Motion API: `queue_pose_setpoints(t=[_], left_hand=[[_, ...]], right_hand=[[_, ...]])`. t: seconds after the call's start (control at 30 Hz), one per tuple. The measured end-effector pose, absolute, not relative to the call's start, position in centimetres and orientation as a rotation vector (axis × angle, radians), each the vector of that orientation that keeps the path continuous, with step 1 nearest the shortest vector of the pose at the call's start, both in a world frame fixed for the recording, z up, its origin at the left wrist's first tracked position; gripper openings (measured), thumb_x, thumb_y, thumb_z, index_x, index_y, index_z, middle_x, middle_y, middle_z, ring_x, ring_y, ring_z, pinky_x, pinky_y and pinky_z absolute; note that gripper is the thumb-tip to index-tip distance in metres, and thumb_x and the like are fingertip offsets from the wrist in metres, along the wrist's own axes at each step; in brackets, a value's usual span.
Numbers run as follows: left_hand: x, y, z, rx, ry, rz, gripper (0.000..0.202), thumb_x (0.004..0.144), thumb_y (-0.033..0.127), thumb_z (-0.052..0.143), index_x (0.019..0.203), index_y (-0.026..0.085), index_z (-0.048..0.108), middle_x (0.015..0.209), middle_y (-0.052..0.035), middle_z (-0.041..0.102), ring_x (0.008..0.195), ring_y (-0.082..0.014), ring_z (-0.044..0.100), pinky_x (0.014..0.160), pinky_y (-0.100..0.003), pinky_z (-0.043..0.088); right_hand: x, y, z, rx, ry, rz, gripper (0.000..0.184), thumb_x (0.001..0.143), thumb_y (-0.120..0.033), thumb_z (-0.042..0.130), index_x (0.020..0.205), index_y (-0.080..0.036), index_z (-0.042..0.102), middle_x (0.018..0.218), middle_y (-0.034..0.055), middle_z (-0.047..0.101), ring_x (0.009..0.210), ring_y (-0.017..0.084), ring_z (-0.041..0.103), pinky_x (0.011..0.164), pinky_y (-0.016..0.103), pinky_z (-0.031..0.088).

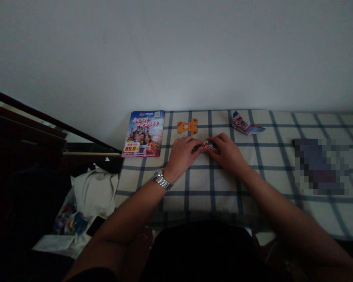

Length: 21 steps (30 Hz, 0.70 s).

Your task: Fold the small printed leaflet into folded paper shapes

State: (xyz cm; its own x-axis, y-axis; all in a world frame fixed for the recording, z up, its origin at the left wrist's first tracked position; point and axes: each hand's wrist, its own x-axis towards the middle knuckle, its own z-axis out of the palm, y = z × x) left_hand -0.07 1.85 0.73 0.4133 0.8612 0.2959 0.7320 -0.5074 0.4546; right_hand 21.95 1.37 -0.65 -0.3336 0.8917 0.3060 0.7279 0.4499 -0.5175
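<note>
Both my hands rest on a checked tablecloth (194, 184) and pinch a small folded piece of printed paper (208, 147) between them. My left hand (181, 153), with a metal watch (162, 179) on its wrist, grips the paper's left end with curled fingers. Pressing on the paper's right end is my right hand (227, 152), its fingers closed too. Just beyond my hands lies an orange bear-shaped cutout (188, 127). Another folded piece of printed paper (244, 125) sits farther back to the right.
A colourful flyer (144, 134) lies at the table's left far corner against a white wall. A blurred dark object (320, 164) lies on the right of the table. Left of the table, bags and papers (85, 203) lie low on the floor beside dark furniture.
</note>
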Motion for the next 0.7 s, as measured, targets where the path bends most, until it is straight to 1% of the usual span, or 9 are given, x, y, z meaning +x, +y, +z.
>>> queue_pose_setpoints(t=[0.2,0.4,0.5,0.6,0.63,0.7], left_hand=[[-0.05,1.66,0.66,2.436,1.402,0.737,0.021,0.104,0.036,0.068,0.117,0.023,0.078,0.108,-0.0062,0.069,0.100,-0.0225,0.065,0.087,-0.038,0.050],[-0.17,1.67,0.54,2.443,1.359,0.754,0.022,0.105,0.037,0.066,0.118,0.023,0.077,0.110,-0.0066,0.068,0.103,-0.0234,0.064,0.091,-0.040,0.052],[-0.22,1.60,0.63,2.446,1.334,0.768,0.017,0.103,0.033,0.068,0.114,0.022,0.076,0.114,-0.0075,0.067,0.107,-0.0248,0.064,0.095,-0.042,0.052],[-0.22,1.53,0.61,2.417,1.291,0.812,0.010,0.102,0.028,0.069,0.108,0.021,0.074,0.116,-0.0077,0.068,0.109,-0.0253,0.064,0.098,-0.044,0.053],[-0.21,1.49,0.59,2.387,1.267,0.834,0.009,0.103,0.027,0.068,0.108,0.021,0.073,0.115,-0.0074,0.069,0.109,-0.0250,0.065,0.099,-0.044,0.054],[-0.18,1.38,0.57,2.284,1.196,0.889,0.011,0.104,0.025,0.066,0.114,0.022,0.070,0.115,-0.0064,0.071,0.110,-0.0232,0.067,0.099,-0.042,0.056]], right_hand=[[22.01,1.40,-0.67,-1.302,-2.133,0.410,0.037,0.098,-0.039,0.070,0.130,-0.020,0.065,0.118,0.0155,0.064,0.111,0.034,0.066,0.100,0.052,0.056],[21.87,1.01,-0.41,-1.304,-2.071,0.476,0.032,0.097,-0.040,0.071,0.123,-0.024,0.062,0.115,0.0134,0.069,0.107,0.033,0.067,0.093,0.050,0.057],[21.82,0.71,-0.20,-1.346,-2.032,0.547,0.031,0.096,-0.039,0.073,0.120,-0.025,0.060,0.107,0.0097,0.072,0.099,0.031,0.069,0.087,0.046,0.057],[21.92,0.52,-0.01,-1.339,-1.950,0.669,0.031,0.094,-0.039,0.075,0.117,-0.027,0.059,0.101,0.0056,0.073,0.091,0.026,0.070,0.080,0.039,0.056],[21.98,0.50,0.02,-1.324,-1.911,0.720,0.031,0.093,-0.040,0.075,0.116,-0.027,0.059,0.100,0.0045,0.073,0.089,0.024,0.069,0.078,0.037,0.056],[22.12,0.52,0.04,-1.284,-1.814,0.831,0.034,0.092,-0.044,0.076,0.115,-0.027,0.058,0.098,0.0028,0.072,0.083,0.021,0.068,0.072,0.033,0.055]])
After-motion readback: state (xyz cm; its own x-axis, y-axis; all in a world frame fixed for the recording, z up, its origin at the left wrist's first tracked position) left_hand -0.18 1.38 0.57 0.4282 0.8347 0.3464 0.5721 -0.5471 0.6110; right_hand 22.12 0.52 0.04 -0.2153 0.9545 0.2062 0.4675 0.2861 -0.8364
